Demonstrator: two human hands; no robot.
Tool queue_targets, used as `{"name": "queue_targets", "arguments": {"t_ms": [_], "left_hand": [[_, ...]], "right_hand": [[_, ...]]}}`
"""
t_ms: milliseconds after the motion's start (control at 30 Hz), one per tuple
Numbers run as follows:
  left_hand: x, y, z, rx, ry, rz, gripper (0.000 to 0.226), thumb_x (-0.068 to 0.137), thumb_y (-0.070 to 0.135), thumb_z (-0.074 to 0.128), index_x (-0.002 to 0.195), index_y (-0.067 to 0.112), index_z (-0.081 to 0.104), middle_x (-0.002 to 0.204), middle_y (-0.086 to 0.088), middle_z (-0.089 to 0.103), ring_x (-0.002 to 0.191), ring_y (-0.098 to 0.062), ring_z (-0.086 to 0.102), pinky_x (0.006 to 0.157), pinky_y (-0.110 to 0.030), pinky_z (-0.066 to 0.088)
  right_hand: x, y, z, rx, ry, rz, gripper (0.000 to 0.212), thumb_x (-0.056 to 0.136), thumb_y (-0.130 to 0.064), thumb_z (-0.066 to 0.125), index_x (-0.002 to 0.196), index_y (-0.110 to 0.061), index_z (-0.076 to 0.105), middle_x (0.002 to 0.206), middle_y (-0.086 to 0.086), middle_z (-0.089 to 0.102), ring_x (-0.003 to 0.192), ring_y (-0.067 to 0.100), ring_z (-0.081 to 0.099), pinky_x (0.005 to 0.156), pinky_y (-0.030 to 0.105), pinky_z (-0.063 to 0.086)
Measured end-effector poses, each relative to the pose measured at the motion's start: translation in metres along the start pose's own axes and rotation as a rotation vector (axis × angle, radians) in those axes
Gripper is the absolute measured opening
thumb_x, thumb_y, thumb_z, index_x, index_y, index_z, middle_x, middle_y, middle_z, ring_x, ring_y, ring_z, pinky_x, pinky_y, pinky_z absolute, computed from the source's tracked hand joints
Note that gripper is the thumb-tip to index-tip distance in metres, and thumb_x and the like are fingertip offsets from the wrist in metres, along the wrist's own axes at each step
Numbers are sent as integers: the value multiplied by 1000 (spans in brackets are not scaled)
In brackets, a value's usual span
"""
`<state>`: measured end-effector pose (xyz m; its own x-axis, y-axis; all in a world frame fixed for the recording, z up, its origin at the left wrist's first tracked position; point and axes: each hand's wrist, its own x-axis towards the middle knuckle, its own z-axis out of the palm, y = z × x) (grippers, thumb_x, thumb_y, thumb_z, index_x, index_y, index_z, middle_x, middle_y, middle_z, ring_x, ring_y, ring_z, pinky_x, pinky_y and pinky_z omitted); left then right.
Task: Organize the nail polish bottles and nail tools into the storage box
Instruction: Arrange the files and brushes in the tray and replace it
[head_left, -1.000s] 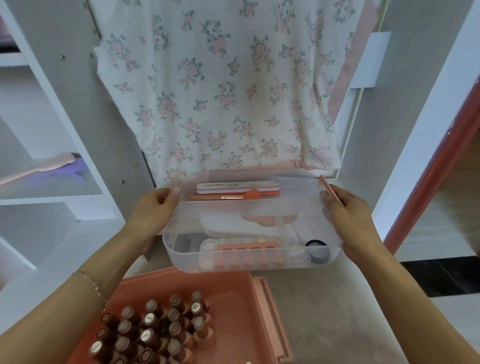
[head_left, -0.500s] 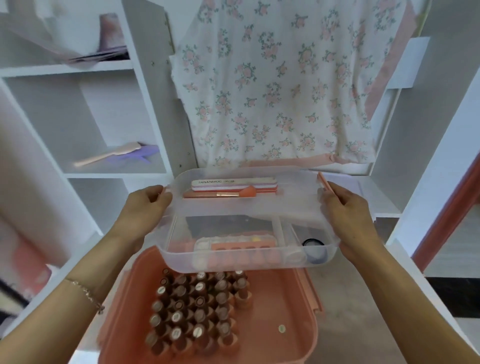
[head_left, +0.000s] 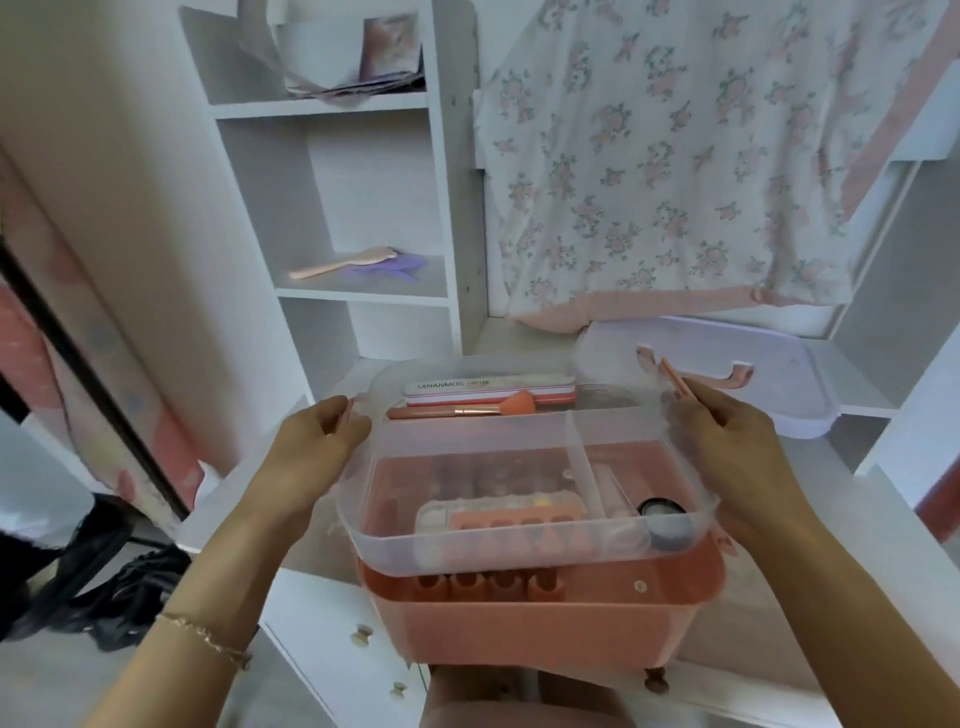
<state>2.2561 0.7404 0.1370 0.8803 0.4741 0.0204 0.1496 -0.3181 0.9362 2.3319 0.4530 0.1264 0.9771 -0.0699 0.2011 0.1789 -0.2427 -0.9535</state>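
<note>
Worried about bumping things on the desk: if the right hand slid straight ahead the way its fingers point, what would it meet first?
Probably the clear lid with the pink handle, lying on the desk just beyond the right hand, which grips the clear tray. Depth is unclear; it might pass above the lid.

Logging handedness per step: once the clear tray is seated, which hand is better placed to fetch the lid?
Right, probably. The lid lies just beyond the right hand; the left hand grips the tray's opposite end.

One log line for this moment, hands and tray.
left hand: holds tray left end | right hand: holds right end | clear tray: just above pink box, bottles inside
</note>
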Motion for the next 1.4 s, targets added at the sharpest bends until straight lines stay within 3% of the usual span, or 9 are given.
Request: {"name": "queue_targets", "arguments": {"t_ms": [100,233,333,567,800,933,1100,1267,1400], "left_hand": [[-7,-9,-5,6,-21,-11,20,93,18,48,95,5,64,104,-21,65,93,-37,61,88,-45,49],[-14,-14,-3,-10,-12,20,23,93,18,48,97,0,62,94,-19,64,78,-24,55,72,-34,44],[-16,-15,1,-37,-12,19,24,93,17,49,97,-4,60,87,-16,59,75,-22,52,72,-34,43],[-16,-17,5,-43,-3,23,30,93,18,48,98,-11,55,86,-8,50,78,-20,45,76,-34,37],[-15,-17,11,-51,-30,27,11,96,21,43,90,17,51,89,-6,48,82,-21,46,77,-36,38],[-17,-17,9,-64,-33,9,17,96,21,43,90,10,55,90,-9,51,83,-23,48,83,-42,43],[-16,-15,4,-107,-27,-17,29,95,17,46,101,-10,57,90,-16,57,82,-25,51,91,-51,44],[-14,-15,5,-133,-27,-36,21,95,15,47,85,8,64,100,-22,64,86,-29,58,93,-51,46],[-14,-14,6,-158,-22,-52,25,94,13,48,77,17,66,97,-15,67,87,-29,61,90,-47,49]], "right_hand": [[-8,5,1,19,2,2,21,93,-23,48,103,-27,67,74,-14,60,71,9,52,69,25,42],[-14,7,-1,-8,21,21,21,93,-23,49,105,-23,66,92,-9,64,86,11,57,83,32,45],[-16,6,-5,-1,25,24,20,93,-16,47,88,-23,65,81,-5,62,76,12,54,73,30,45],[-19,6,-10,13,16,22,24,92,-12,46,82,-27,62,81,-3,61,74,12,53,67,25,44],[-21,1,-7,-11,39,28,20,94,-16,45,87,-21,64,97,23,61,89,38,54,85,46,48],[-19,4,-6,-1,37,40,23,94,-16,45,83,-25,63,85,9,62,75,18,53,80,35,46],[-19,10,-5,6,36,42,21,92,-13,45,81,-16,62,77,5,59,75,19,52,74,33,46],[-21,11,-6,28,45,51,21,93,-14,46,82,-19,64,75,0,59,70,15,53,66,28,45],[-21,11,-9,38,44,67,19,92,-14,47,86,-10,64,79,7,59,75,20,52,73,34,45]]}}
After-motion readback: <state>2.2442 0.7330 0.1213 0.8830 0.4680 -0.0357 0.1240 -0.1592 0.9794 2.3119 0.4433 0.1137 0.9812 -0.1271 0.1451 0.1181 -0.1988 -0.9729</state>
